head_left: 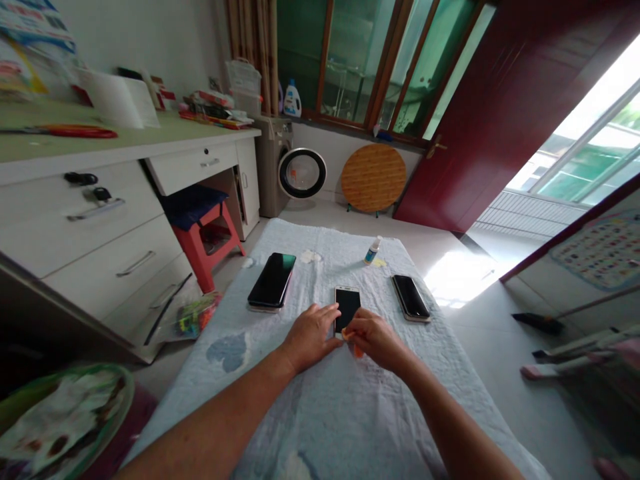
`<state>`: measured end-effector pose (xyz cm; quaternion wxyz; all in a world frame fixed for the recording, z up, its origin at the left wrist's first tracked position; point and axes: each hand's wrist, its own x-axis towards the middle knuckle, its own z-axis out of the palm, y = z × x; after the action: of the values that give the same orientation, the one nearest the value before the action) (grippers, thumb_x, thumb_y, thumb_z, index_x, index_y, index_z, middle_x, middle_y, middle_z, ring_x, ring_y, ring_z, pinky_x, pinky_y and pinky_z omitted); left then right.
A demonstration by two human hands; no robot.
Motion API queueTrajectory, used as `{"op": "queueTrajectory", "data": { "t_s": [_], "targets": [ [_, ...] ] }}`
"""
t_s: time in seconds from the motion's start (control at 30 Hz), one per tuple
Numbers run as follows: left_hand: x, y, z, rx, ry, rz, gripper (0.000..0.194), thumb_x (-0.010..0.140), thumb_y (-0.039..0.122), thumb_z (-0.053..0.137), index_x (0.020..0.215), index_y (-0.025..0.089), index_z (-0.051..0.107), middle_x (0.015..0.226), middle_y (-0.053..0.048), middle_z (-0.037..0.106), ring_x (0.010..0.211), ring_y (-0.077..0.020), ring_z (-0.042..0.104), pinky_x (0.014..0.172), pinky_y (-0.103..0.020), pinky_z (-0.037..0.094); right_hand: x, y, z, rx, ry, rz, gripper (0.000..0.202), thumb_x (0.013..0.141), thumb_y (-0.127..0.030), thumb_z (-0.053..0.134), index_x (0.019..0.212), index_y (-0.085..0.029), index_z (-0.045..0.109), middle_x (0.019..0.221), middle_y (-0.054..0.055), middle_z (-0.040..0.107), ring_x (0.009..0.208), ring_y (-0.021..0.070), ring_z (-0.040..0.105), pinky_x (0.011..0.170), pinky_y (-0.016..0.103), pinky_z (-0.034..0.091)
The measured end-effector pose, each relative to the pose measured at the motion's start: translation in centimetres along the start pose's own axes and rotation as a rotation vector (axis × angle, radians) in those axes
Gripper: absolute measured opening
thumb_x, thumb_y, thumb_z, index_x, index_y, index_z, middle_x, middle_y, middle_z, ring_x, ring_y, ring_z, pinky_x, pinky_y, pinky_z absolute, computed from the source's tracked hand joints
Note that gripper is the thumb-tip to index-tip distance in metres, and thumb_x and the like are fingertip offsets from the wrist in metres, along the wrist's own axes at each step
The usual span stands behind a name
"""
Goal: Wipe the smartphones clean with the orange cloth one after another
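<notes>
Pale cloth (325,420) bears a phone (347,299) between the outstretched left hand (311,339) and right hand (374,337) pinching something orange (359,351).

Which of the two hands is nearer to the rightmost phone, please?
Right. The right hand is to the left of the rightmost phone, at the near end of the middle phone. The left hand is farther left, at the middle phone's left edge.

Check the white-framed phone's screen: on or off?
Appears off: the screen is uniformly black, with no display showing on its uncovered part.
</notes>
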<state>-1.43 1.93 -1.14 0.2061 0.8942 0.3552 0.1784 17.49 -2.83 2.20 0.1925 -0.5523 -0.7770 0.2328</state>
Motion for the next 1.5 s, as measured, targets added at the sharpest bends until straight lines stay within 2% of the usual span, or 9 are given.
{"op": "queueTrajectory", "data": {
  "t_s": [0.13,0.23,0.6,0.97,1.27,1.5],
  "targets": [
    [0.0,0.0,0.1,0.005,0.001,0.009,0.048,0.08,0.037,0.065,0.124,0.019,0.055,0.141,-0.011,0.049,0.122,-0.027,0.051,0.104,-0.043,0.037,-1.3,0.7,-0.7,0.027,0.002,0.007,0.016,0.082,-0.012,0.057,0.082,-0.02,0.071,0.086,0.002,0.059,0.077,0.012,0.057,0.073,0.023,0.042],
    [0.0,0.0,0.1,0.011,-0.004,0.012,0.048,0.081,0.036,0.064,0.125,0.02,0.055,0.141,-0.011,0.049,0.123,-0.027,0.05,0.105,-0.044,0.036,-1.0,1.7,-0.8,-0.009,0.047,0.033,0.018,0.082,-0.012,0.055,0.084,-0.02,0.071,0.086,0.003,0.059,0.077,0.0125,0.057,0.074,0.023,0.042],
    [0.0,0.0,-0.2,0.026,-0.005,0.014,0.051,0.079,0.037,0.067,0.124,0.017,0.057,0.141,-0.01,0.049,0.117,-0.0279,0.052,0.103,-0.042,0.038,5.5,4.1,-0.5,-0.215,0.201,0.153,0.016,0.086,-0.019,0.055,0.087,-0.019,0.071,0.086,0.003,0.058,0.08,0.0133,0.056,0.076,0.023,0.039],
    [0.0,0.1,-0.3,0.044,-0.021,0.008,0.052,0.08,0.039,0.066,0.126,0.019,0.056,0.14,-0.008,0.05,0.109,-0.0262,0.052,0.1,-0.04,0.041,9.2,3.9,0.5,-0.344,0.224,0.21,0.021,0.088,-0.021,0.051,0.093,-0.019,0.072,0.09,0.005,0.061,0.085,0.0145,0.056,0.08,0.022,0.037],
    [0.0,0.3,-0.5,0.063,-0.026,-0.006,0.051,0.079,0.039,0.067,0.126,0.019,0.057,0.14,-0.006,0.051,0.11,-0.0263,0.052,0.099,-0.039,0.041,9.9,3.4,1.2,-0.313,0.199,0.077,0.02,0.088,-0.021,0.052,0.091,-0.02,0.072,0.092,0.005,0.062,0.09,0.0151,0.056,0.082,0.022,0.038],
    [0.0,0.8,-0.8,0.08,-0.014,-0.001,0.048,0.079,0.037,0.068,0.122,0.018,0.059,0.137,-0.008,0.053,0.108,-0.0265,0.055,0.098,-0.04,0.042,7.9,6.0,-0.9,-0.275,0.252,0.186,0.017,0.084,-0.019,0.056,0.088,-0.018,0.072,0.087,0.005,0.061,0.086,0.0151,0.056,0.081,0.023,0.038]
  ]
}}
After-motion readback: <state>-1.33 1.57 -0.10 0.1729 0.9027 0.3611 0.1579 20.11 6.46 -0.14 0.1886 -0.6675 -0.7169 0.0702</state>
